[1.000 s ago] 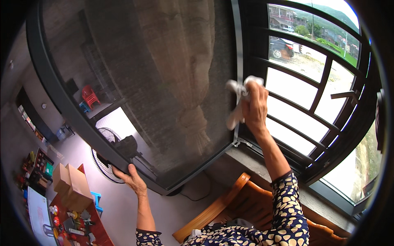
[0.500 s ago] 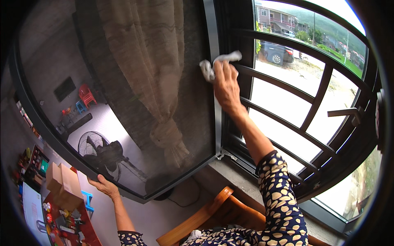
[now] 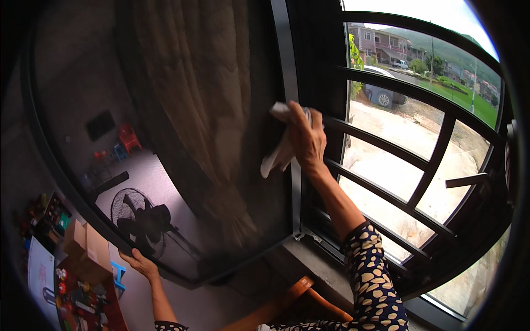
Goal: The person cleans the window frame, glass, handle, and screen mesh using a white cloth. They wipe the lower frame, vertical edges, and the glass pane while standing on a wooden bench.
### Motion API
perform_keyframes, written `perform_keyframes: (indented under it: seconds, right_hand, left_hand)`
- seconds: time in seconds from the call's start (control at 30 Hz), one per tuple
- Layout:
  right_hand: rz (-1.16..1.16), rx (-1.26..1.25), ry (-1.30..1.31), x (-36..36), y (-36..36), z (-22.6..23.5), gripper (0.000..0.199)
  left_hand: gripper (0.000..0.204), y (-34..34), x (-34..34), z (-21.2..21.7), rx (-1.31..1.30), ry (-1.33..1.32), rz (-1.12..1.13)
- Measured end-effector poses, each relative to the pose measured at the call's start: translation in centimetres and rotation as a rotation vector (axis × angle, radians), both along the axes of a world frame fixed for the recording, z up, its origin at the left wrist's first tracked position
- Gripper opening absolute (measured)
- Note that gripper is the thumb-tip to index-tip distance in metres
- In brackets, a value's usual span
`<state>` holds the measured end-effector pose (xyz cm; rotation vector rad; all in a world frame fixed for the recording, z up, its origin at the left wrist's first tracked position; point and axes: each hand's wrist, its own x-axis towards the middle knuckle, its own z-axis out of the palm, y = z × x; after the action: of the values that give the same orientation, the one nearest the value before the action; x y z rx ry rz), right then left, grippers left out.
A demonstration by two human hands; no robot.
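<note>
My right hand [image 3: 310,140] is closed on a white cloth [image 3: 280,154]. It holds the cloth against or close to the upright bar of a dark-framed screen panel [image 3: 284,60], and one end of the cloth hangs down over the mesh. Low on the left, my left hand [image 3: 142,263] grips the panel's outer edge, its fingers partly hidden by the frame. Through the dark mesh show a tied brown curtain [image 3: 204,110] and a black standing fan [image 3: 141,218].
To the right, a barred window [image 3: 386,143] with a handle [image 3: 468,181] opens onto a yard and a parked car. Below is a wooden chair [image 3: 292,295]. At lower left, cardboard boxes [image 3: 88,251] stand on a cluttered red table beside a blue stool [image 3: 117,276].
The whole scene has shifted downward in view and looks darker. The cloth, bunched beside and above my right fingers before, now hangs below them on the left. My left hand keeps its hold.
</note>
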<state>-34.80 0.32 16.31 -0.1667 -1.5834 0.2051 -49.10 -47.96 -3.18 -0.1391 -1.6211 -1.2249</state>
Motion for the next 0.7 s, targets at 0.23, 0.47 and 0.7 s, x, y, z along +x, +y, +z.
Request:
perform_keyframes:
  seconds: [0.23, 0.47, 0.7]
  right_hand:
    - [-0.164, 0.131, 0.206, -1.7, -0.4, 14.6, 0.039]
    - [-0.25, -0.032, 0.387, -5.5, -0.7, 16.7, 0.029]
    - [-0.259, 0.057, 0.313, -5.5, 0.7, 14.6, 0.039]
  left_hand:
    - [0.053, -0.4, 0.3, -0.4, -0.059, -0.033, 0.084]
    - [0.056, -1.1, -0.3, -1.7, 0.058, -0.039, -0.104]
    - [0.057, -1.2, -0.5, -2.5, -0.07, -0.014, 0.069]
